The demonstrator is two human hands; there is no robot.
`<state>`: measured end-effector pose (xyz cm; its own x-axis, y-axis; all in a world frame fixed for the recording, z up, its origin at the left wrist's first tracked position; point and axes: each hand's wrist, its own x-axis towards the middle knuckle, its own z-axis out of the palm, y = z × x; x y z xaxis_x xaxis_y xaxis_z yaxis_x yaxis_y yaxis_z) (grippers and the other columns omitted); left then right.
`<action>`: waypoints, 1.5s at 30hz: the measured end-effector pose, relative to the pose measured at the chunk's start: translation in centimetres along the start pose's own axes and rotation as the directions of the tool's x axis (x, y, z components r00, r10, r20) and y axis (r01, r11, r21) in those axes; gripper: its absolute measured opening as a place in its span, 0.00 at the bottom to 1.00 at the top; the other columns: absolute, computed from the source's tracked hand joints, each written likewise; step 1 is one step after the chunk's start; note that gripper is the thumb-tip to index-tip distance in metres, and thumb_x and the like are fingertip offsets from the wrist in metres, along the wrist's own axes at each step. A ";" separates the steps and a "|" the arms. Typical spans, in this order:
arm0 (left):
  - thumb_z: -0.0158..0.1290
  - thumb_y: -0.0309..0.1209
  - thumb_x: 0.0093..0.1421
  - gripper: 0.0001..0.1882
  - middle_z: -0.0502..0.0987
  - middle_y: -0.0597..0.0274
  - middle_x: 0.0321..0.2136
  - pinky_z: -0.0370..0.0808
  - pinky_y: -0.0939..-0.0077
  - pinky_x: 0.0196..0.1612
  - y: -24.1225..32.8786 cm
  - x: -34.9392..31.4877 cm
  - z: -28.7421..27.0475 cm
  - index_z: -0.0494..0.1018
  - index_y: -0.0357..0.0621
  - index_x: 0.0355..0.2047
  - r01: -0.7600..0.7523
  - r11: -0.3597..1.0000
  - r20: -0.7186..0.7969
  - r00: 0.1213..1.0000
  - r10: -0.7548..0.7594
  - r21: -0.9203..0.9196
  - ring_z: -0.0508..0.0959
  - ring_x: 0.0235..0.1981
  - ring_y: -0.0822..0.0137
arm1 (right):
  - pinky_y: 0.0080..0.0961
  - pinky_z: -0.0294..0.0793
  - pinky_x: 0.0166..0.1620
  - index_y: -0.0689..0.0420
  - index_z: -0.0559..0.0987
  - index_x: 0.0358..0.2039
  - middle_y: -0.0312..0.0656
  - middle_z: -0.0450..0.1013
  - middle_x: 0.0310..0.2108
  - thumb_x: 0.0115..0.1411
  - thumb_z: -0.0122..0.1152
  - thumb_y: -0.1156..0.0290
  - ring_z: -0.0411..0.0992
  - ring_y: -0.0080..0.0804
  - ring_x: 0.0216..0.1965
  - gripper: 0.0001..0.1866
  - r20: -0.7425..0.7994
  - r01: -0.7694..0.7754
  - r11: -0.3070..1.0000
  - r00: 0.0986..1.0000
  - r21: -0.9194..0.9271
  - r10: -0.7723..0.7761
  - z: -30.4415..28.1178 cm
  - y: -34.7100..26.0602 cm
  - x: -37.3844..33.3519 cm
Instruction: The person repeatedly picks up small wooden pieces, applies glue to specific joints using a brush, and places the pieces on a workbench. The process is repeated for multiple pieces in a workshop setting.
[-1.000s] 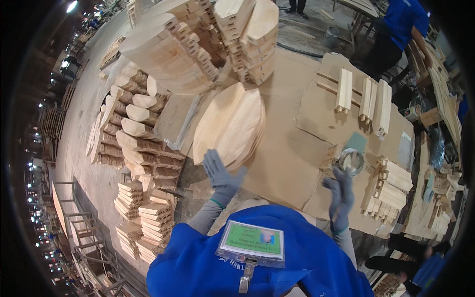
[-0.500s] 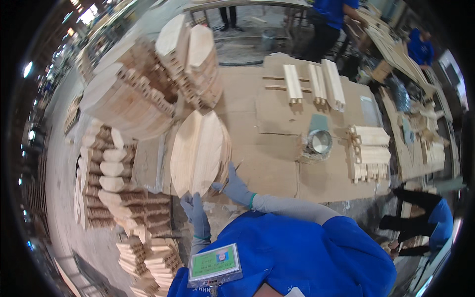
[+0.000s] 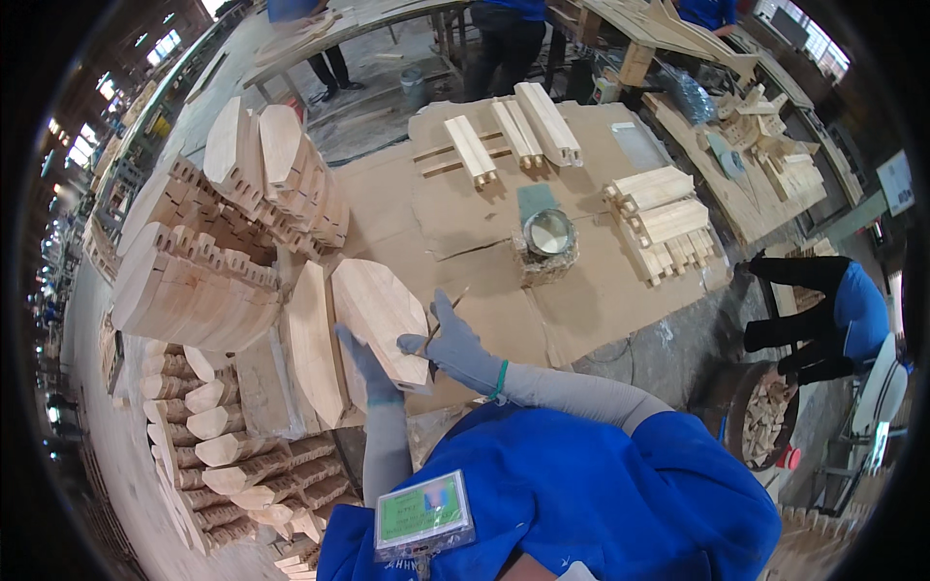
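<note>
A pale wooden panel (image 3: 378,315) with angled ends is tilted in front of me. My left hand (image 3: 364,366), in a grey glove, grips its left edge, the fingers partly hidden behind it. My right hand (image 3: 463,353), gloved too, is at the panel's lower right edge with fingers closed around a thin dark stick (image 3: 432,339); the stick's tool end is too small to make out. Just left of my left hand, a second similar panel (image 3: 316,344) leans at a slant. Beyond the right hand, an open round tin (image 3: 549,232) stands on the cardboard-covered table (image 3: 465,281).
Tall stacks of shaped panels (image 3: 199,290) stand at the left, with more piled pieces (image 3: 218,421) below them. Slotted wooden bars (image 3: 664,218) lie at the right, others (image 3: 523,131) at the back. A person in blue (image 3: 857,310) bends near a bin of offcuts (image 3: 765,416).
The view has swung to the right. The panels, close together before, now stand apart, one tilted between my hands. My left hand has moved up from the lower end to the panel's side.
</note>
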<state>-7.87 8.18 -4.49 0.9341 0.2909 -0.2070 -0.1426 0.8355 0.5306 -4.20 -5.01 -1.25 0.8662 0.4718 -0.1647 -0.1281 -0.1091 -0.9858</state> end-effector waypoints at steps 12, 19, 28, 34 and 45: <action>0.47 0.58 0.53 0.39 0.72 0.49 0.37 0.72 0.58 0.47 -0.7 2.1 5.5 0.61 0.37 0.53 0.105 0.968 0.057 0.991 -0.121 0.228 0.74 0.40 0.53 | 0.20 0.73 0.36 0.61 0.66 0.55 0.37 0.72 0.34 0.65 0.48 0.66 0.70 0.23 0.29 0.20 -0.233 0.350 0.912 0.925 0.213 -0.300 -19.2 -0.7 -3.4; 0.52 0.37 0.47 0.35 0.72 0.46 0.45 0.69 0.63 0.54 -1.9 -2.2 5.9 0.61 0.30 0.54 0.131 0.774 0.033 0.981 -0.193 0.620 0.74 0.47 0.55 | 0.19 0.75 0.35 0.64 0.75 0.36 0.39 0.73 0.29 0.57 0.57 0.77 0.73 0.23 0.31 0.07 -0.390 0.192 0.957 0.916 0.218 -0.095 -28.4 -1.5 -0.2; 0.59 0.36 0.37 0.46 0.70 0.54 0.46 0.67 0.66 0.53 -4.4 -5.0 6.6 0.57 0.34 0.58 0.171 0.677 0.023 0.963 -0.267 0.716 0.72 0.47 0.61 | 0.20 0.75 0.36 0.63 0.75 0.29 0.40 0.74 0.27 0.54 0.59 0.79 0.73 0.24 0.29 0.03 -0.204 0.226 0.863 0.916 -0.452 -0.347 -28.1 3.5 4.2; 0.58 0.36 0.37 0.42 0.73 0.47 0.46 0.69 0.65 0.53 -4.6 -6.6 6.9 0.60 0.29 0.55 0.228 0.716 -0.073 0.968 -0.241 0.659 0.74 0.47 0.55 | 0.28 0.79 0.39 0.63 0.74 0.30 0.44 0.74 0.28 0.56 0.57 0.79 0.76 0.34 0.33 0.02 -0.320 0.178 0.779 0.947 0.601 0.030 -27.7 5.0 4.8; 0.59 0.36 0.39 0.45 0.70 0.50 0.47 0.67 0.64 0.54 -6.3 -4.4 7.5 0.56 0.32 0.58 0.260 0.674 -0.018 0.939 -0.344 0.691 0.72 0.49 0.58 | 0.30 0.80 0.41 0.65 0.73 0.34 0.46 0.73 0.30 0.60 0.53 0.76 0.76 0.37 0.34 0.06 -0.269 0.128 0.540 0.944 0.832 0.191 -28.8 6.9 4.2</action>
<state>-8.64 -1.81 -0.75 0.9201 -0.0063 -0.3917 0.3734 0.3165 0.8720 12.41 -28.96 -7.74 0.9232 0.1890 -0.3345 -0.3600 0.7297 -0.5813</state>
